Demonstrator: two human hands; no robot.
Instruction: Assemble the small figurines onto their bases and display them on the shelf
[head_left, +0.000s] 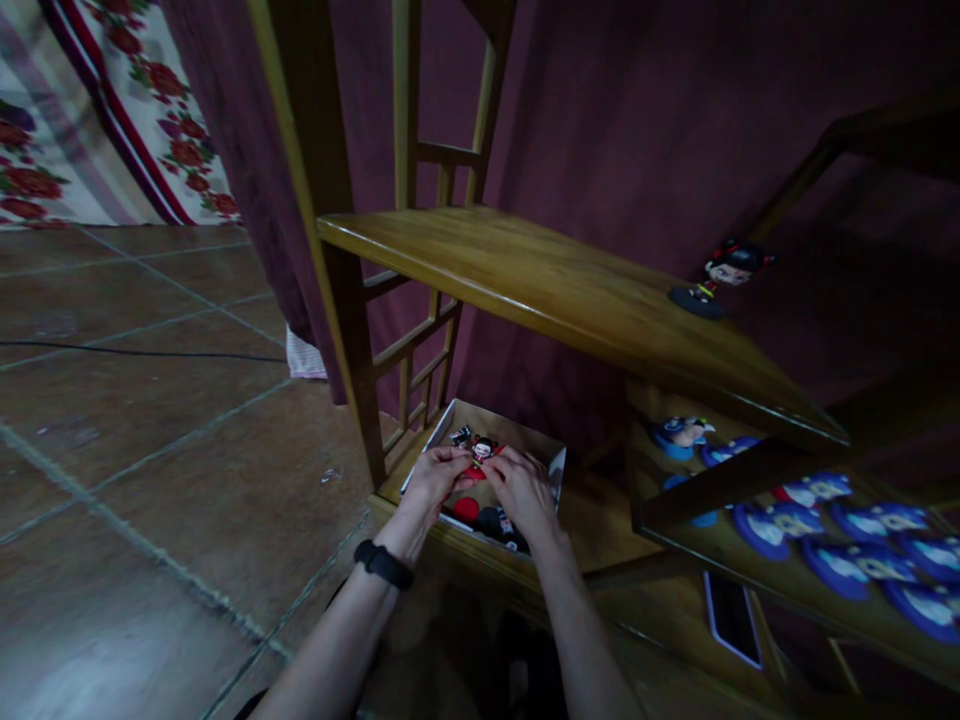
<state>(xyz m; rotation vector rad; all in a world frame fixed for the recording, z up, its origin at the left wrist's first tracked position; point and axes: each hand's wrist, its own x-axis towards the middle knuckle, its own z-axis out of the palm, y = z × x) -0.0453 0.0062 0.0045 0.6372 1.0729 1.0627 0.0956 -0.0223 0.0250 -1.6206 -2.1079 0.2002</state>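
Over an open cardboard box (525,428) on the low shelf, both hands close on a small figurine (484,450) with black hair buns and a red base. My left hand (435,478) pinches it from the left, thumb and fingers together; a dark band circles that wrist. From the right, my right hand (521,485) grips the same figurine. Inside the box lie a red disc (465,510), a dark figurine (504,525) partly covered by my right hand, and a small black-and-white piece (460,437) near the back left.
A wooden shelf board (525,265) overhangs behind the box, bearing another bun-haired figurine (724,275). Several blue-based figurines (776,525) stand on the lower right shelf. A phone (733,618) lies below them. The shelf's upright post (330,300) rises at left, beside tiled floor.
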